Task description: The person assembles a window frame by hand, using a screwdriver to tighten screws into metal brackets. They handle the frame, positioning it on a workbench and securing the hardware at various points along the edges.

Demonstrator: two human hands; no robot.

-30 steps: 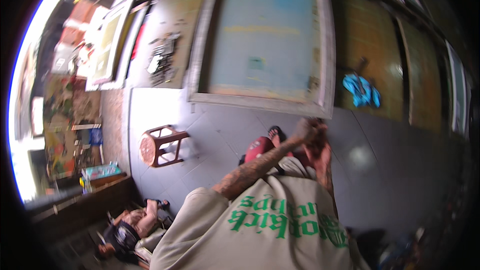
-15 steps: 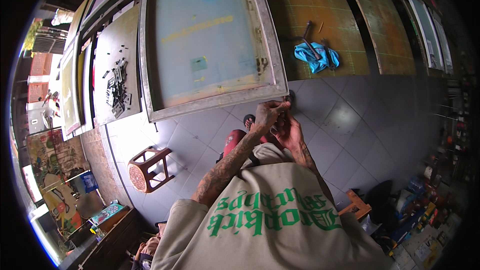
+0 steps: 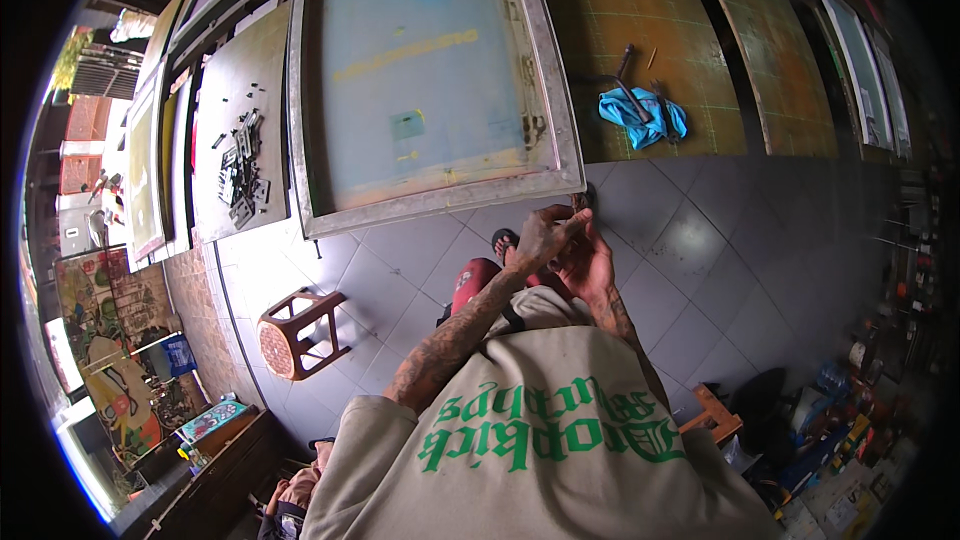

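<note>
My left hand and my right hand meet in front of my body, just below the near right corner of a large screen-printing frame. The fingertips of both are pinched together around something too small to make out. The right palm is turned partly upward, and its lower fingers curl. Inside the grey frame is a bluish mesh with a faint yellow mark and a small green patch. Neither hand appears to touch the frame.
Left of the frame, a board carries a pile of small dark metal parts. On the right, a brownish board holds a blue cloth with dark tools. A brown plastic stool stands on the tiled floor. Another person shows lower left.
The whole view has shifted slightly, with the boards and frame now a little further right. Both hands stay together, with a small change in the fingers' pose.
</note>
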